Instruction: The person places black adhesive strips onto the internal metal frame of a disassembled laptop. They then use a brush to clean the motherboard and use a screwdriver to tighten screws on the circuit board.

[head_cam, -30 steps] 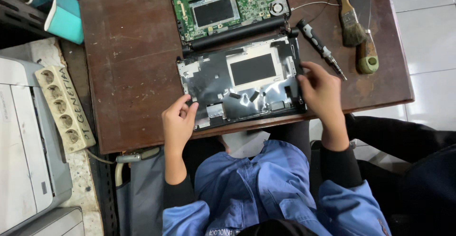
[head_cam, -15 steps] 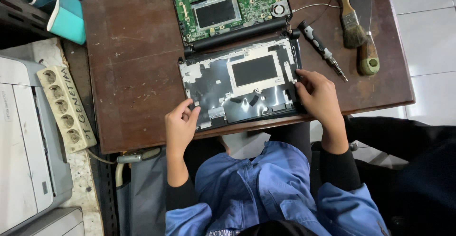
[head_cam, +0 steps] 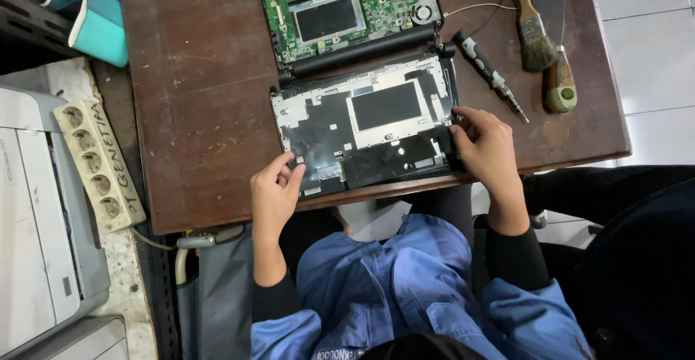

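Your left hand [head_cam: 275, 190] pinches the near left corner of the laptop cover [head_cam: 365, 128], grip narrow on its edge, and it has slid a touch nearer you than half a second ago. Your right hand [head_cam: 486, 143] clamps the cover's right edge, fingers curled over it, having shifted slightly down that side. The cover lies flat at the near edge of the bench [head_cam: 195, 99], hardly moved. Beyond it sits the green circuit board [head_cam: 340, 5]. To the right, the screwdriver [head_cam: 489, 74] and brush [head_cam: 532, 23] stay put.
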